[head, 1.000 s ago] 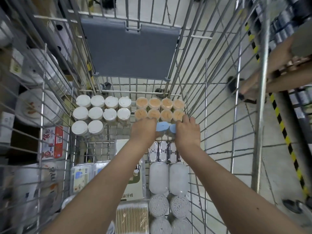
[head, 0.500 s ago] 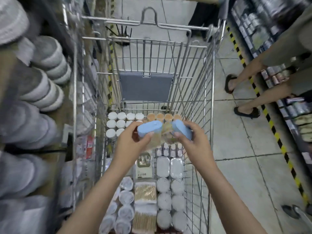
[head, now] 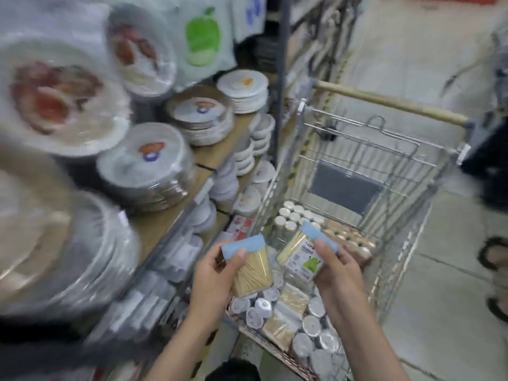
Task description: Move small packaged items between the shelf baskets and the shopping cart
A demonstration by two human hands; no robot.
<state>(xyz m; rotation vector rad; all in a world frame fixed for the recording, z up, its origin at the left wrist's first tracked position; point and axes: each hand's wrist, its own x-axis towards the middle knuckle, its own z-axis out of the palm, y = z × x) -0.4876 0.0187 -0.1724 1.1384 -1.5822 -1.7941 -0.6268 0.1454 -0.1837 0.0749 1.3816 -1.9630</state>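
Shopping cart (head: 406, 193) right of centre, jars and packs inside; shelf (head: 176, 215) of wrapped plates crowds the left. Left hand (head: 217, 273) fingers pinch one toothpick box (head: 251, 266), right hand (head: 338, 268) fingers pinch another (head: 301, 250), above cart.

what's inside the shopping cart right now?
In the shopping cart: white-capped jars and tan-lidded jars at the far end; round clear tubs and flat stick packs nearer. The hands' two blue-lidded boxes cover the middle.
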